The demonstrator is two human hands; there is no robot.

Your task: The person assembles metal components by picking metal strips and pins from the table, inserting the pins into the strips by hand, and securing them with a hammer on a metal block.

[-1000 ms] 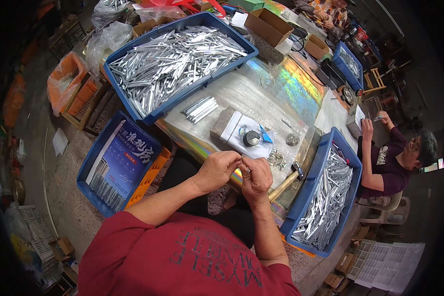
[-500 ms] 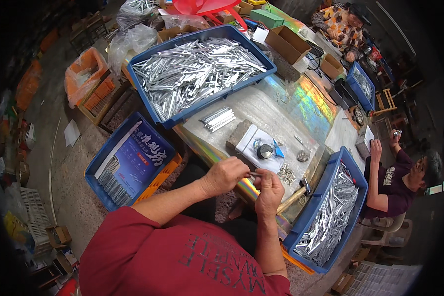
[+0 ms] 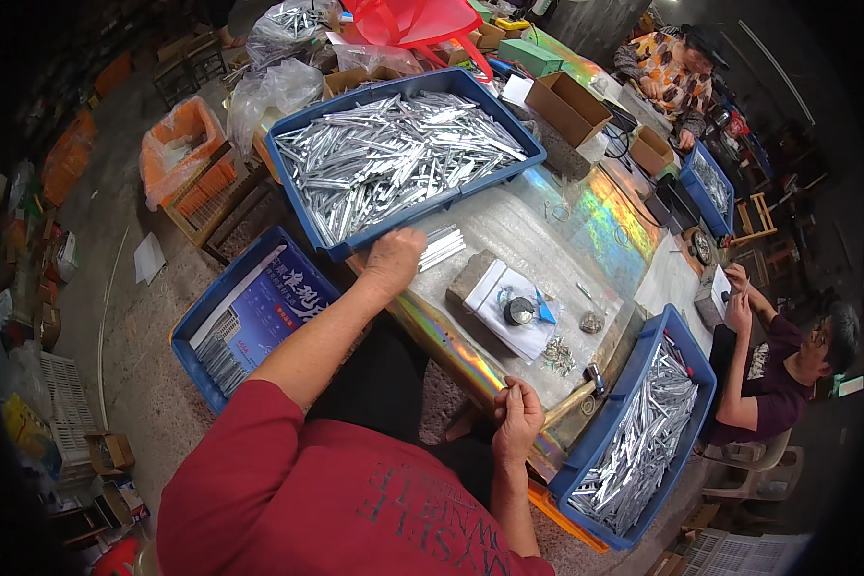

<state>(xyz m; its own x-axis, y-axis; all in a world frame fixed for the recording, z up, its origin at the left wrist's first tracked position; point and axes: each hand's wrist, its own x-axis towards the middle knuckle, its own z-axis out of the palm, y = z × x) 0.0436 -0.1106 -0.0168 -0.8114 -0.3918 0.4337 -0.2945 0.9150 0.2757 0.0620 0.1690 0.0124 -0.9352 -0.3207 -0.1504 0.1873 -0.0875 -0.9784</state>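
My left hand (image 3: pixel 396 259) is at the left end of a small row of slim silver metal strips (image 3: pixel 442 248) on the table. Its fingers are curled in, and their tips are hidden, so what they hold does not show. Lower right, by the table's front edge, my right hand (image 3: pixel 517 420) is closed with thumb and finger pinched; anything between them is too small to make out. Ahead of it lies a stone block with a white pad (image 3: pixel 494 293), topped by a dark round piece (image 3: pixel 519 310). Small metal bits (image 3: pixel 559 355) are heaped beside the block.
A big blue tray (image 3: pixel 331 252) full of silver strips stands at the far left. Another blue tray (image 3: pixel 574 459) of strips is at the right, with a hammer (image 3: pixel 595 376) beside it. A lower blue bin (image 3: pixel 190 360) sits at left. A co-worker (image 3: pixel 773 360) works at right.
My hands were together over the table's front edge. The left has moved away, up and left, to the row of strips; the right has dropped slightly and stays pinched.
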